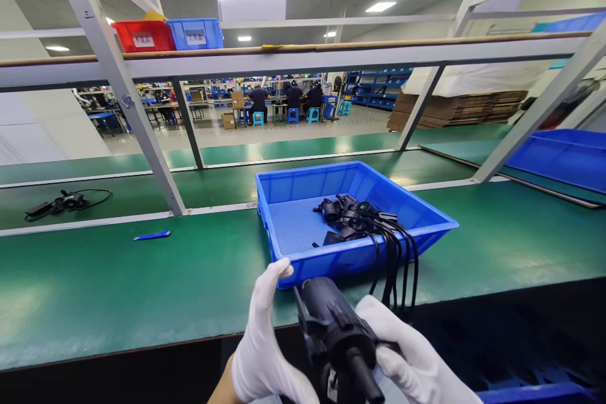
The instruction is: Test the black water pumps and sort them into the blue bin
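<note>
the gloved right hand grips a black cylindrical part while the left hand, fingers spread from thumb, curves beside it before a blue bin.

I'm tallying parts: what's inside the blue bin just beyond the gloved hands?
Black parts lie heaped in the blue bin, with black cables hanging over its near rim. The heap covers its lowest pieces and the bin floor beneath.

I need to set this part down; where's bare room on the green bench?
Free: the green bench between the blue tool and the front edge, and right of the blue bin, before the white rail. Crowded: mid-bin, with piled black parts, and the front wall, draped with cables.
</note>
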The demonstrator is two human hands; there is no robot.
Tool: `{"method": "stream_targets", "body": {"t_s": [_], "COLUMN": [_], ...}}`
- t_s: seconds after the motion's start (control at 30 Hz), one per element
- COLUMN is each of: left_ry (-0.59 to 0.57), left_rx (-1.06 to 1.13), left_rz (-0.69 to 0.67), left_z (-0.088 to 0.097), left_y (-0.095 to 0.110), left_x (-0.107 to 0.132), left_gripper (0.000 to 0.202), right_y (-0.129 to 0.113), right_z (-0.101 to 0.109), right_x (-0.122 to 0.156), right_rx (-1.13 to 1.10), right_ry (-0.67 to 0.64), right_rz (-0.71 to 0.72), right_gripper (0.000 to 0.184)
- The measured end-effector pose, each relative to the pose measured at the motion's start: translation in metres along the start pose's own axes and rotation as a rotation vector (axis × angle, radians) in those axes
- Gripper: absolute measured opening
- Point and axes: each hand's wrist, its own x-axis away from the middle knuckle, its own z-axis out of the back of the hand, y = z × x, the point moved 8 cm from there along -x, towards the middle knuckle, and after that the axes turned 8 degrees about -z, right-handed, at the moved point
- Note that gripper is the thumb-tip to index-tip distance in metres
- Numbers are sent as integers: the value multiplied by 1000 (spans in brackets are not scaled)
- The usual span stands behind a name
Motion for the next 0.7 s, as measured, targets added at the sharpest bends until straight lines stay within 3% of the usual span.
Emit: {"method": "stream_targets", "body": {"t_s": [0.13, 0.27, 0.33, 0.4, 0.47, 0.5, 0.6, 0.7], "left_ry": [68, 174, 191, 231, 273, 292, 254, 153], "left_rx": [0, 304, 396, 435, 477, 493, 509, 553], "left_rz": [69, 471, 596, 603, 567, 541, 434, 361], "left_z": [-6, -27, -34, -32, -28, -25, -12, 3], "left_y": [-12, -40, -46, -45, -36, -29, 1, 16], "left_x": [14, 12, 8, 1, -6, -9, -29, -58], "left_gripper": [138, 79, 78, 81, 80, 76, 66, 79], "right_y": [6, 2, -7, -16, -24, -29, -67, -146], "right_z": [-5, -15, -12, -13, -26, -32, -39, -24], "right_x": [-1, -9, -17, -27, -37, -40, -49, -58], "right_rx": [-21, -116, -93, -3, 96, 133, 106, -32], "right_ry": [10, 38, 109, 136, 54, 16, -38, -66], "right_rz": [-53, -165, -198, -234, -306, -343, -287, 11], "right_gripper": [65, 74, 76, 66, 47, 47, 49, 43]}}
